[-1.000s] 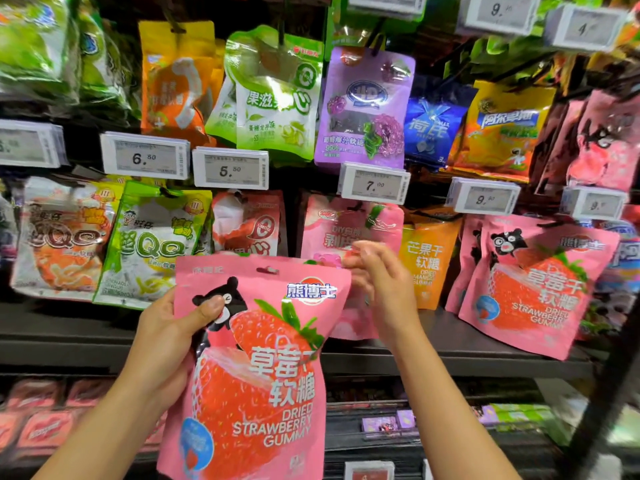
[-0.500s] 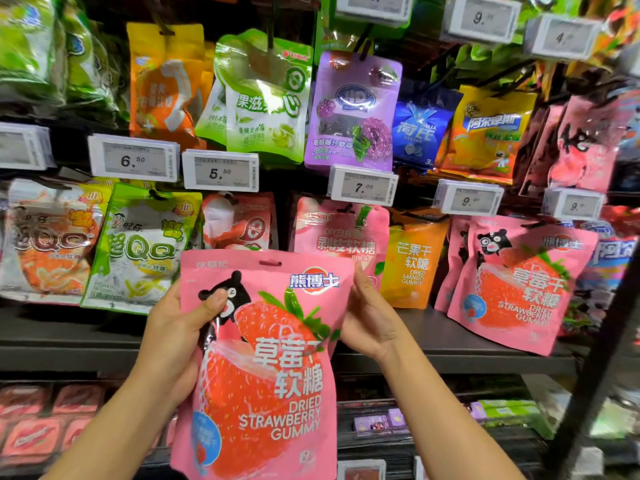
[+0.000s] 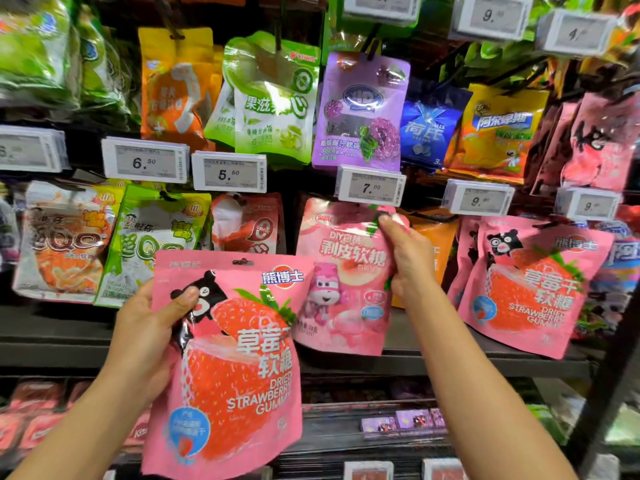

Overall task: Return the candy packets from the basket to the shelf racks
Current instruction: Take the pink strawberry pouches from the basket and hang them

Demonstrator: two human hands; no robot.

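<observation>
My left hand (image 3: 149,337) grips a pink dried strawberry gummy packet (image 3: 235,368) by its left edge, thumb on the black bear print, low in the middle of the view. My right hand (image 3: 405,254) pinches the right edge of a pink peach gummy packet (image 3: 343,282) that hangs under the 7.00 price tag (image 3: 370,186). The strawberry packet overlaps the peach packet's lower left corner. Matching strawberry gummy packets (image 3: 533,289) hang to the right under a 9.90 tag (image 3: 479,201). No basket is in view.
Rows of candy bags hang on hooks: orange and green QQ bags (image 3: 152,244) at left, a purple grape bag (image 3: 360,112) above, an orange mango bag (image 3: 440,244) behind my right hand. A dark shelf ledge (image 3: 52,337) runs below. A black upright post (image 3: 613,386) stands at the right.
My right hand left the strawberry packet's right edge and rose to pinch the hanging peach packet. My left hand kept its grip on the strawberry packet, which now sits a little lower.
</observation>
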